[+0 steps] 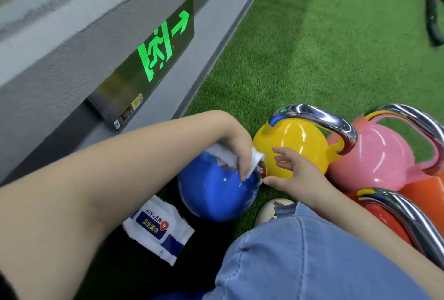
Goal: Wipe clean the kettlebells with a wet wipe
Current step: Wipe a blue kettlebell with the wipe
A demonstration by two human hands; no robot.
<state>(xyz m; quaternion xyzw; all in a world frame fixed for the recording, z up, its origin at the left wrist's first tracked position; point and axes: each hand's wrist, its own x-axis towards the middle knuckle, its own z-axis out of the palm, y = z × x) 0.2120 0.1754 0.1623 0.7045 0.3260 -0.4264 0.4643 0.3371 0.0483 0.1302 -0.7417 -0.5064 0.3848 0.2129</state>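
Denim covers the person's bent knee [300, 256] nearest the camera, with a pale shoe toe [271, 208] just beyond it. Taking the blue kettlebell [213, 194] as landmark: a pack of wet wipes [157, 227] lies on the floor just nearer and to its left. On top of the blue kettlebell, the left hand [236, 148] grasps a crumpled white wet wipe [223, 155], fingers curled around it, pressing it by the chrome handle. The right hand [298, 174] is released, fingers spread, its tips touching the yellow kettlebell [295, 145], which stands just right of the blue one. To wipe well, it seems wise to steady the bell with the free hand and work the wipe around the handle base and down the curved sides. Five kettlebells show: blue, yellow, pink [374, 157] farther right, plus orange [430, 191] and red [384, 218] partly hidden. One pack, one wipe. Beyond lie green turf [324, 47] and a grey wall with one lit exit sign [158, 47].
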